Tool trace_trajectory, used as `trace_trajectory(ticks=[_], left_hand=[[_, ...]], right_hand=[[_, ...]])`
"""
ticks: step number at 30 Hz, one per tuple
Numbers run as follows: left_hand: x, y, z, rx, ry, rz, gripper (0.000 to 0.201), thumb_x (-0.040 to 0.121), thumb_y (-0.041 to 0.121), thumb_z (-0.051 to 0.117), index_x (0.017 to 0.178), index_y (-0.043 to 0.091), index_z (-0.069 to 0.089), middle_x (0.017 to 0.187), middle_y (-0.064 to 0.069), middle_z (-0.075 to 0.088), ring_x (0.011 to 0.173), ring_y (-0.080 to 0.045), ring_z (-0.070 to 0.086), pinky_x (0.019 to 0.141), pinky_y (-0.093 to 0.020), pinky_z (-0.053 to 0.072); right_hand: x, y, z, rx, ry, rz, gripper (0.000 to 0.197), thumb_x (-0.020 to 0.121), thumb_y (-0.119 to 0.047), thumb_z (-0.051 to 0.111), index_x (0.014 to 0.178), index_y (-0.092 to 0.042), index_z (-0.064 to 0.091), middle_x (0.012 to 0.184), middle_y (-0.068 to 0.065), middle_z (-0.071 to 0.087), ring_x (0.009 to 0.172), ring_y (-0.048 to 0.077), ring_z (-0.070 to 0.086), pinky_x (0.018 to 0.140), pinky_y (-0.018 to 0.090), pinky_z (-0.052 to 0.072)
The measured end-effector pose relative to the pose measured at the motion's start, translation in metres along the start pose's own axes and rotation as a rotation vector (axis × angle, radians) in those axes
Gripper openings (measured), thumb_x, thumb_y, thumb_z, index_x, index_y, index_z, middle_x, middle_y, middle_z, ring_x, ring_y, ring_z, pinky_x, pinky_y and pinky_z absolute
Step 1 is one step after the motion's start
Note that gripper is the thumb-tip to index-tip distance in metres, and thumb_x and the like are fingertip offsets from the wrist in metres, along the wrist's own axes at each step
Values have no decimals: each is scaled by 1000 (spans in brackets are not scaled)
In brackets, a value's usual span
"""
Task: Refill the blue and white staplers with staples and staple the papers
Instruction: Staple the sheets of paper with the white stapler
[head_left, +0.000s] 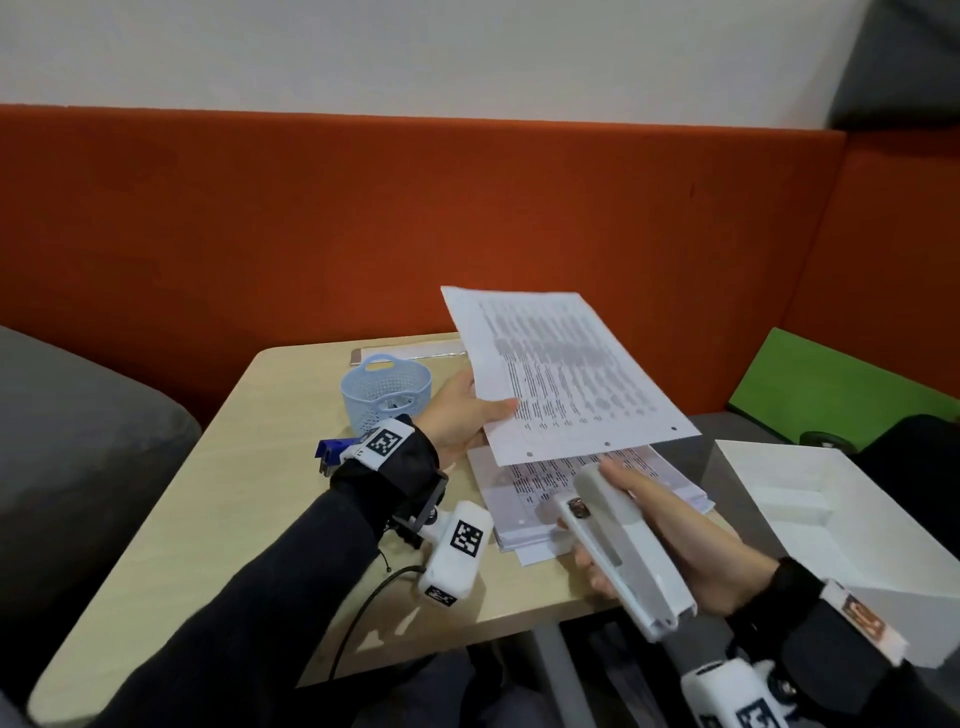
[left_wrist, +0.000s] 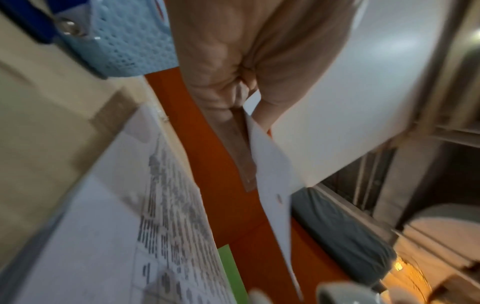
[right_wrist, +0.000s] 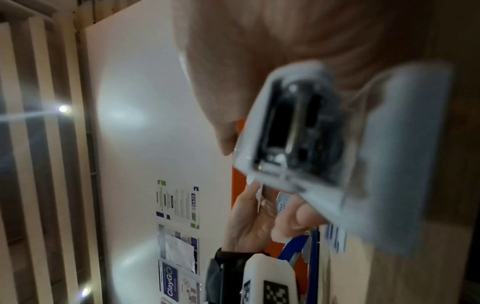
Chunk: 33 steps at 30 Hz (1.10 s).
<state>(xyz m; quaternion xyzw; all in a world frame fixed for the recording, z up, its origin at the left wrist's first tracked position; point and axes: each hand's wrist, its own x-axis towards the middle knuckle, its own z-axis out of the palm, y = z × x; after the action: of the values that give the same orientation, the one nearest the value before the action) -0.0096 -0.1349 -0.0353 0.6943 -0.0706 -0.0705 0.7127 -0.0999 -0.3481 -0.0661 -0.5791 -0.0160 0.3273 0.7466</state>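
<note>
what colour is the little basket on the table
Light blue, perforated with small holes; the basket shows best in the head view.

Head view looks down over the table (head_left: 249, 467); both wrist views sit close, blurred, apparently sharing the left hand (right_wrist: 249, 222).

"ClayGO" stood on a blue leaflet (right_wrist: 168, 284) on the white wall (right_wrist: 145, 144) | "SAFE" stood on a green-and-white notice (right_wrist: 178, 203) above it | print on the papers (head_left: 561, 364) was too blurred to read
</note>
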Motion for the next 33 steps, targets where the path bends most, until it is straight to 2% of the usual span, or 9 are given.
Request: trace_trajectory(ticks=[5, 9, 11, 14, 18, 21, 24, 29, 33], left_hand=[[-1, -1, 3, 32, 42, 190, 40, 91, -3, 57, 126, 16, 49, 123, 0, 62, 111, -17, 62, 88, -24, 53], [6, -10, 2, 21, 61, 197, 42, 93, 1, 58, 128, 20, 47, 129, -2, 62, 118, -20, 61, 99, -40, 49], [9, -13, 1, -5, 86, 194, 40, 94, 2, 56, 129, 19, 48, 131, -5, 62, 117, -22, 61, 101, -47, 48], [11, -17, -1, -30, 109, 203, 42, 94, 2, 55, 134, 14, 47, 131, -6, 62, 116, -21, 62, 101, -47, 48], [10, -15, -3, -76, 106, 219, 45, 95, 2, 54, 138, 12, 44, 134, -4, 60, 115, -16, 62, 98, -37, 51], [10, -20, -4, -144, 83, 182, 49, 95, 1, 53, 141, 14, 42, 136, -6, 58, 121, -23, 59, 103, -47, 46], [9, -28, -1, -173, 82, 152, 49, 96, 0, 52, 142, 13, 41, 137, -7, 57, 123, -24, 57, 105, -50, 44], [11, -34, 9, -178, 89, 130, 45, 97, -1, 49, 139, 13, 43, 135, -8, 59, 122, -23, 58, 107, -48, 42], [13, -38, 14, -165, 123, 150, 44, 96, 2, 51, 138, 11, 43, 132, -10, 60, 122, -26, 57, 108, -51, 41]], right_hand=[[16, 1, 5, 147, 0, -95, 64, 86, -61, 53, 103, 1, 61, 81, 20, 60, 59, 27, 58, 55, 31, 54], [33, 2, 2, 144, -21, -134, 75, 69, -65, 73, 105, -1, 61, 84, 19, 61, 62, 26, 59, 59, 33, 54], [38, 1, 4, 150, -37, -137, 75, 73, -67, 67, 106, 0, 60, 81, 18, 60, 61, 25, 59, 59, 32, 53], [44, 2, 4, 167, -68, -106, 70, 83, -66, 52, 100, 0, 62, 77, 16, 57, 59, 24, 56, 59, 32, 50], [49, 5, -1, 242, -198, -62, 73, 81, -72, 55, 93, 0, 60, 77, 13, 50, 59, 21, 51, 57, 28, 45], [48, 7, -5, 350, -286, -77, 74, 83, -75, 49, 99, -3, 53, 76, 13, 48, 56, 19, 48, 54, 27, 41], [47, 8, -7, 429, -372, -90, 71, 83, -73, 50, 103, -5, 50, 76, 12, 48, 57, 17, 45, 55, 26, 33], [46, 7, -6, 324, -333, -116, 81, 85, -79, 34, 90, -3, 64, 73, 10, 47, 56, 15, 43, 56, 27, 25], [44, 6, -1, 272, -239, -115, 79, 85, -76, 33, 82, -2, 59, 70, 12, 48, 53, 18, 44, 52, 28, 32]])
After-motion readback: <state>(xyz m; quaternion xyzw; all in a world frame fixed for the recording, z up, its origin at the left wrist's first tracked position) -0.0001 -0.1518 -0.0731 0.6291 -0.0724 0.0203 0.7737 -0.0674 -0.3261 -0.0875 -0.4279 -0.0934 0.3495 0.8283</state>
